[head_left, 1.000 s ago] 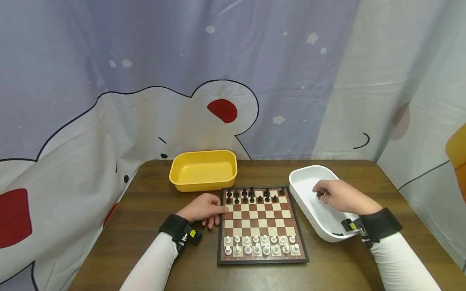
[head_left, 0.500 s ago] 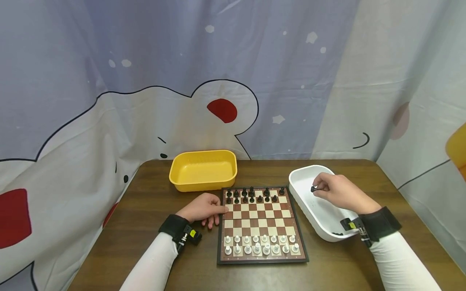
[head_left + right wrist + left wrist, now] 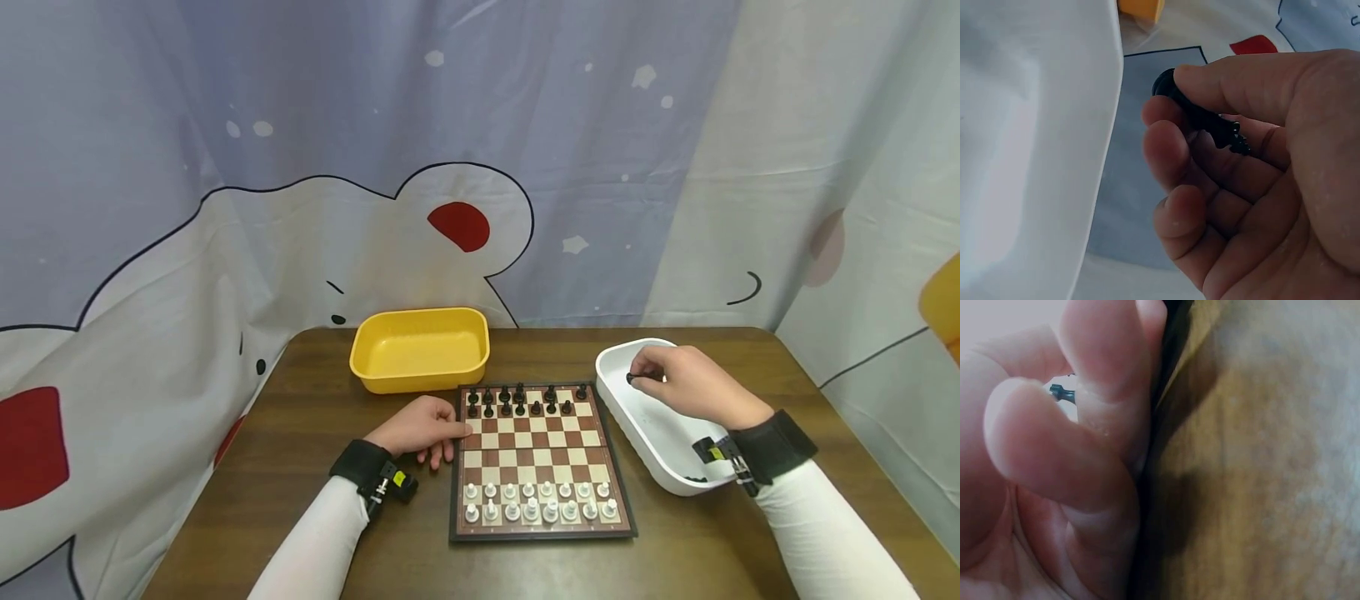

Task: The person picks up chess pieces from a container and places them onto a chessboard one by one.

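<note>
My right hand [image 3: 686,385] pinches a black chess piece [image 3: 1194,112] between thumb and fingertips, above the far part of the white tray [image 3: 651,446]. In the right wrist view its round base points up and its notched head points toward the palm. My left hand [image 3: 420,429] holds the left edge of the chessboard [image 3: 532,457], thumb on top and the other fingers curled against the side. White chess pieces [image 3: 551,510] fill two rows at the near side. Black chess pieces [image 3: 520,400] stand in two rows at the far side, with gaps at the right.
A yellow tray [image 3: 420,375] stands behind the board on the brown table [image 3: 405,550]. Another small black piece [image 3: 696,479] lies at the near end of the white tray. A patterned curtain [image 3: 360,250] hangs behind the table.
My right hand has moved left and toward the far end of the white tray with the black chess piece, which shows more clearly at the fingertips. The left hand stays at the board.
</note>
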A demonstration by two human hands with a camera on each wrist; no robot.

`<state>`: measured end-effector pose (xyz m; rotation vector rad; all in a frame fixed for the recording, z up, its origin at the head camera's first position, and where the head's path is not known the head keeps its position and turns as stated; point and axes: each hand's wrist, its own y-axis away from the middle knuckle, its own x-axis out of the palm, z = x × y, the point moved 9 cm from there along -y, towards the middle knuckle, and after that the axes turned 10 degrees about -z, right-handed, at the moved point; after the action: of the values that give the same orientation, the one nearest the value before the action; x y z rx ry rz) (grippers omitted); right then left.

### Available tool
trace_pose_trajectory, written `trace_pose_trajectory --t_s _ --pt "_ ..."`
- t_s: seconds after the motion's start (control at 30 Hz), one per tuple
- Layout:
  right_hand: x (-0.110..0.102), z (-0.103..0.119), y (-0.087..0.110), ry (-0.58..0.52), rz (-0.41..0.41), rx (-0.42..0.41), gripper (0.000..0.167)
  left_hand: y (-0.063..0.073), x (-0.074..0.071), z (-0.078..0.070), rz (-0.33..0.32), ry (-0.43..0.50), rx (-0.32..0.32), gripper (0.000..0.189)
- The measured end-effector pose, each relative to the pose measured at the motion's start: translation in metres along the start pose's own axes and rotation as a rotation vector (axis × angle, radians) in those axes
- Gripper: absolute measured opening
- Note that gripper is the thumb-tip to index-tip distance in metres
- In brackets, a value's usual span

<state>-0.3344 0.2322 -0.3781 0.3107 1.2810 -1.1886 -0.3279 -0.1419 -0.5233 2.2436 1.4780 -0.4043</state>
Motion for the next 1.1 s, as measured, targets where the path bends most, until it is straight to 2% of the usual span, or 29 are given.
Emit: trace_pose_trajectory --t_s 0.4,0.63,0.8,1.1 --pt "0.011 0.043 -0.037 0.023 0.1 -0.136 0.009 0.0 -0.001 0.002 -0.008 0.005 0.001 0.039" --pt "0.027 0.063 -0.055 0.046 0.185 -0.185 0.009 0.0 -0.002 0.004 -0.01 0.007 -0.008 0.041" --pt "0.04 0.074 -0.064 0.043 0.211 -0.222 0.008 -0.001 -0.002 0.003 -0.008 0.001 -0.006 0.041" --pt "0.069 0.086 -0.076 0.064 0.26 -0.24 0.005 -0.001 0.0 0.002 -0.001 0.001 0.0 0.038"
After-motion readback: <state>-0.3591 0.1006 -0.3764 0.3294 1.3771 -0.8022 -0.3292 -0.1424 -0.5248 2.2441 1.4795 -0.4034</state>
